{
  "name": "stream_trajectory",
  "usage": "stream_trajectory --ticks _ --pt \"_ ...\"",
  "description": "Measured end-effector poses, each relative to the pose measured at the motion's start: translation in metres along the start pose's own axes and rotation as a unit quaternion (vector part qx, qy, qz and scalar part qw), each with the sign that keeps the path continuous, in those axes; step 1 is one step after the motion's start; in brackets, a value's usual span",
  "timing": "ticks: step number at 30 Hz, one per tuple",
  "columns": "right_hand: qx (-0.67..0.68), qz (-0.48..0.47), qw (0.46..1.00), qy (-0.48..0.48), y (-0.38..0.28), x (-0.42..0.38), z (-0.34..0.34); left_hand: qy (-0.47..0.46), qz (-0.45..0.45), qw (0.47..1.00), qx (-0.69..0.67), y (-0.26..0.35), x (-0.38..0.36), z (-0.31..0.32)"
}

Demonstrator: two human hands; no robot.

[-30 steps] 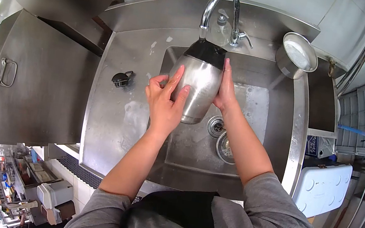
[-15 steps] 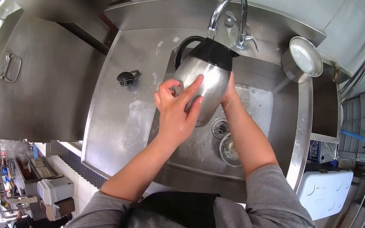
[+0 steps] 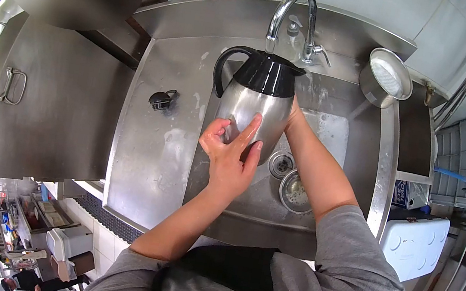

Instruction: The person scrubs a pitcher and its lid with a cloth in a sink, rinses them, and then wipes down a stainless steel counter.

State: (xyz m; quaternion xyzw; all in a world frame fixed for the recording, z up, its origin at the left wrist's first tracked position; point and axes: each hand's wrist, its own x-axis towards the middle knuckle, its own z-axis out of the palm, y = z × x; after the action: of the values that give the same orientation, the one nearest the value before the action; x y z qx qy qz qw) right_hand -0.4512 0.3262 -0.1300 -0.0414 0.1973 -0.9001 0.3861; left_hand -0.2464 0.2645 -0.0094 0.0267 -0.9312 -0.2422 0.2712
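Jug (image 3: 255, 103) turned: black handle, hidden a second ago, now swung out toward upper left of frame, in full view. Left hand (image 3: 231, 157) slid lower down steel body, toward jug's base. Right hand (image 3: 292, 115) now mostly hidden behind jug.

I see a stainless steel sink basin (image 3: 333, 131) set in a steel counter (image 3: 149, 156), a curved chrome tap (image 3: 293, 15) behind it, white wall tiles (image 3: 447, 27) beyond, and a white plastic cooler box (image 3: 415, 244) alongside.
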Motion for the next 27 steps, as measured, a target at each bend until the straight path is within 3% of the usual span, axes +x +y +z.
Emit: stream_trajectory --ticks 6,12,15,17,18,19,21,25,27 --pt "-0.055 -0.047 0.997 0.031 -0.005 -0.006 0.008 0.012 0.006 1.000 -0.005 0.002 -0.001 0.002" --pt "-0.010 -0.027 1.000 0.010 -0.005 -0.006 -0.001 -0.005 0.012 1.000 0.003 0.005 -0.002 0.002" --pt "0.078 0.011 0.995 -0.056 -0.004 -0.003 -0.015 -0.023 0.009 1.000 0.015 0.008 0.006 -0.001" --pt "-0.057 -0.032 0.998 -0.024 -0.008 -0.013 0.004 -0.028 0.000 0.999 0.019 0.006 0.012 -0.002" --pt "-0.059 -0.040 0.994 0.079 -0.004 -0.013 0.006 -0.030 -0.040 0.999 -0.006 0.001 0.014 0.000" --pt "-0.060 -0.041 0.994 0.079 -0.005 -0.020 0.024 -0.032 -0.079 0.996 -0.033 -0.005 0.015 0.002" --pt "-0.128 -0.036 0.984 0.121 -0.013 -0.034 0.054 -0.051 -0.073 0.996 -0.010 -0.017 0.020 0.003" --pt "-0.193 -0.048 0.965 0.169 -0.006 -0.034 0.051 -0.055 -0.104 0.993 -0.029 -0.044 0.030 0.015" --pt "-0.212 -0.041 0.959 0.182 -0.005 -0.034 0.053 -0.078 -0.147 0.975 -0.149 -0.059 0.034 0.021"
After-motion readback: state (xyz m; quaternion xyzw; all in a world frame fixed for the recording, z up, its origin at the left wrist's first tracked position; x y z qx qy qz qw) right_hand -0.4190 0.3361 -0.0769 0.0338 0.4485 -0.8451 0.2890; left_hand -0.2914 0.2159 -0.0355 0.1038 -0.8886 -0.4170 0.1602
